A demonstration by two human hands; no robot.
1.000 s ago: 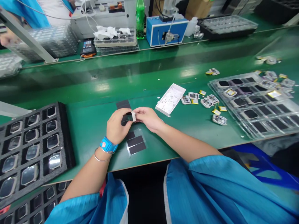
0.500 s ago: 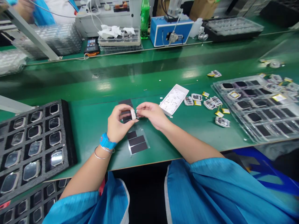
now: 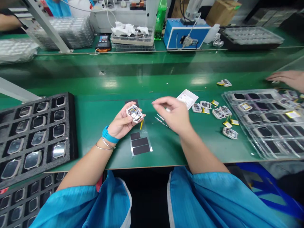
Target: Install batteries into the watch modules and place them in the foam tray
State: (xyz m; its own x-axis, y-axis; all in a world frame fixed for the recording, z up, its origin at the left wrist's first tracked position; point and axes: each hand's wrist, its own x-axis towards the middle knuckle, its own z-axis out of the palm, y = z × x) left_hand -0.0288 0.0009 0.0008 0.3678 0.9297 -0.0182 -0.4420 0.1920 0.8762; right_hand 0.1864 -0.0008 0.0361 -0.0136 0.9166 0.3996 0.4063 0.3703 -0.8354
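The watch case (image 3: pixel 134 114), white, rounded, open-faced, sits held in my left hand (image 3: pixel 120 125) beyond the bench's front edge (image 3: pixel 163 165); my right hand (image 3: pixel 176 114) curls narrowly, whether holding anything I cannot tell.

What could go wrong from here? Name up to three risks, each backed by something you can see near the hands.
1. The yellow strip hangs from the casing in the left hand; it might snag or get pulled.
2. The casing's open side faces up, so a slip of the tweezers near the right hand could damage the exposed parts.
3. The white box sits just beyond the right hand and could be knocked.
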